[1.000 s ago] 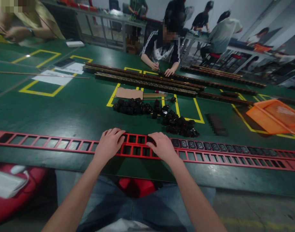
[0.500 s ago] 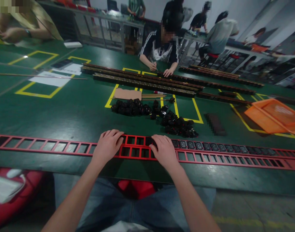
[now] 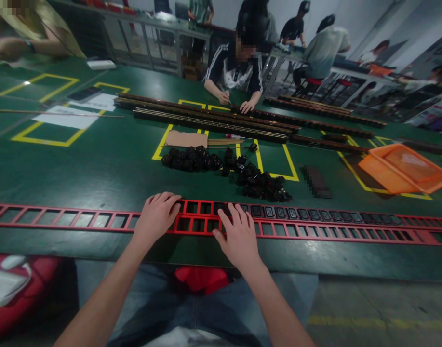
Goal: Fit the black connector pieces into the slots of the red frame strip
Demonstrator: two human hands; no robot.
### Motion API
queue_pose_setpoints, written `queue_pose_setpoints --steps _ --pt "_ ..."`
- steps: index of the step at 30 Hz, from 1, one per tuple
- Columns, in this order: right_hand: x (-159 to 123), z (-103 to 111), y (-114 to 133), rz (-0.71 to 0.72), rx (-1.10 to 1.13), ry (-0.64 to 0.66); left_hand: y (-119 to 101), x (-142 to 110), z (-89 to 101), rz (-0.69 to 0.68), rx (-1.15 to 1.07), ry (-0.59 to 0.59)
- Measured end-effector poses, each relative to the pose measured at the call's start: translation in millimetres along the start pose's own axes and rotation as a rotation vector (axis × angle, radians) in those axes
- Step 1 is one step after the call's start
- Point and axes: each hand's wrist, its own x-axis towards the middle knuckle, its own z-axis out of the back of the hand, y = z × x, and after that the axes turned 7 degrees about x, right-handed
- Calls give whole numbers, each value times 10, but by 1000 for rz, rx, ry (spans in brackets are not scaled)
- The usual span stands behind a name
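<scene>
A long red slotted frame [image 3: 274,228] lies across the near part of the table, with two rows of rectangular openings. Black power sockets [image 3: 280,212] fill several openings of its far row, right of centre. My left hand [image 3: 154,217] is closed over the frame left of those sockets, its fingers curled at the far rail. Fingers apart, my right hand [image 3: 238,236] rests over both rows at the left end of the socket run, partly hiding a socket there. Beyond the frame lies a loose pile of black sockets [image 3: 192,159].
An orange basket [image 3: 376,168] stands at the right, near a dark blurred slab [image 3: 316,181]. Long dark strips [image 3: 209,126] cross the table's middle, with brown cardboard [image 3: 186,139] before them. Opposite, a co-worker [image 3: 235,72] handles one strip. White paper [image 3: 71,118] lies at left.
My right hand has opened, its fingers spreading off the socket at the row's left end, and shifted slightly toward me. The left hand stays on the frame. The whole view has shifted a little.
</scene>
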Motion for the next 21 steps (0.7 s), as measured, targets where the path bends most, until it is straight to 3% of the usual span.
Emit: queue_pose_setpoints --steps 8,14,21 --pt "-8 76 -55 -138 -45 -99 -23 0 31 -1 -22 1" --pt "50 85 -142 -85 -53 -115 -20 -4 26 3 -23 -4" --pt "198 388 -350 -195 150 -242 -24 4 41 -1 -1 9"
